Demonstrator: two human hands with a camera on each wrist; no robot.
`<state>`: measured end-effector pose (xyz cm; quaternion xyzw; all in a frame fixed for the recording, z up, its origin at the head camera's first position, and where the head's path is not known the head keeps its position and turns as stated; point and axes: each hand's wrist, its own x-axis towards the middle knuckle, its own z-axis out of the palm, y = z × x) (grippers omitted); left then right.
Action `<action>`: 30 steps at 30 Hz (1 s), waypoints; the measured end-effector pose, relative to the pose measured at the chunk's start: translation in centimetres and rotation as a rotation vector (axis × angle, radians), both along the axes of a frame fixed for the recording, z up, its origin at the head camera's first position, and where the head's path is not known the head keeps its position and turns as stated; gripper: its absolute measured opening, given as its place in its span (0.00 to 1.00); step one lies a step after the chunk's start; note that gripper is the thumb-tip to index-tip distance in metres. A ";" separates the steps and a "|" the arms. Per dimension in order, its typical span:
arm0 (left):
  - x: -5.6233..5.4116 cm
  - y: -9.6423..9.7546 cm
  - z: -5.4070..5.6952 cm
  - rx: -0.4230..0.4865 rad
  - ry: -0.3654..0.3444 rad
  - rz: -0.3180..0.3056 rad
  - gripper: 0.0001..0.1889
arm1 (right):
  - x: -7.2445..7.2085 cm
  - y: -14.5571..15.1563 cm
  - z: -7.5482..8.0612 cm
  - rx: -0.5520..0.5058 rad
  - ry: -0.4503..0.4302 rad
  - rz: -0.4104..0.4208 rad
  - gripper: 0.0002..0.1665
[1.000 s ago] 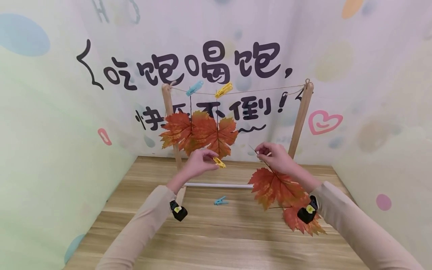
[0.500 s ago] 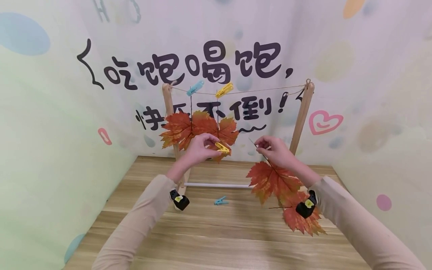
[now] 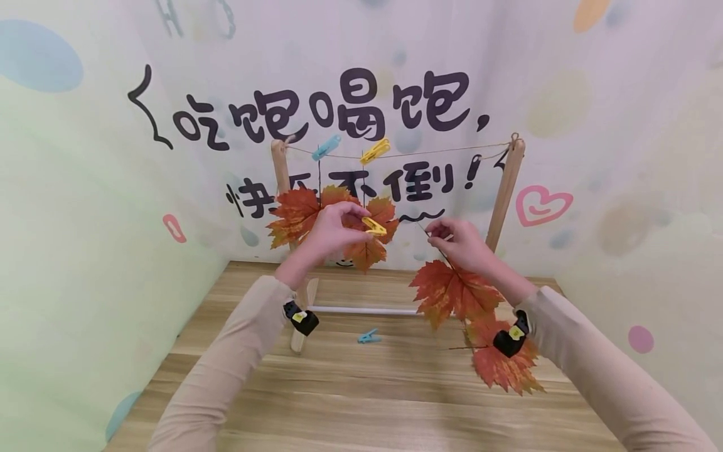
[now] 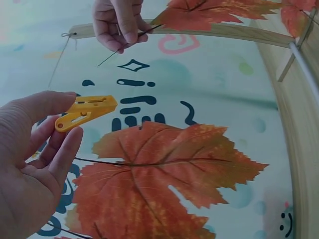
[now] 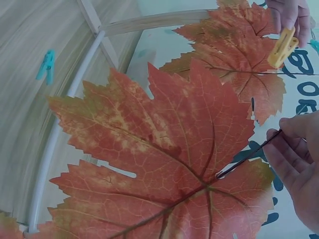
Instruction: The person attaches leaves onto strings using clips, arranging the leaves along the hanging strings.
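Note:
My left hand pinches a yellow clothespin between thumb and fingertips, in front of the hanging leaves. By its thin dark stem, my right hand holds an orange-red maple leaf, which hangs down below the hand. Two similar leaves hang from a string, one under a blue clothespin and the other under a yellow clothespin. The left hand partly covers these leaves in the head view. Another leaf lies on the table under the right wrist.
The string runs between a left wooden post and a right wooden post. A white rod joins the frame low down. One loose blue clothespin lies on the wooden table. A printed cloth wall stands behind.
Both hands have risen, the left one more, carrying the yellow clothespin up in front of the hanging leaves. The leaf in my right hand has come up and slightly left.

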<state>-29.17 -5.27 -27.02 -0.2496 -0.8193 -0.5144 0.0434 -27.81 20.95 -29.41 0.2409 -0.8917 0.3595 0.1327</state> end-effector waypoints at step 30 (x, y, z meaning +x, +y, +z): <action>-1.3 0.3 8.5 0.129 0.181 0.046 0.17 | -1.1 -1.8 3.5 -0.135 0.110 -0.053 0.08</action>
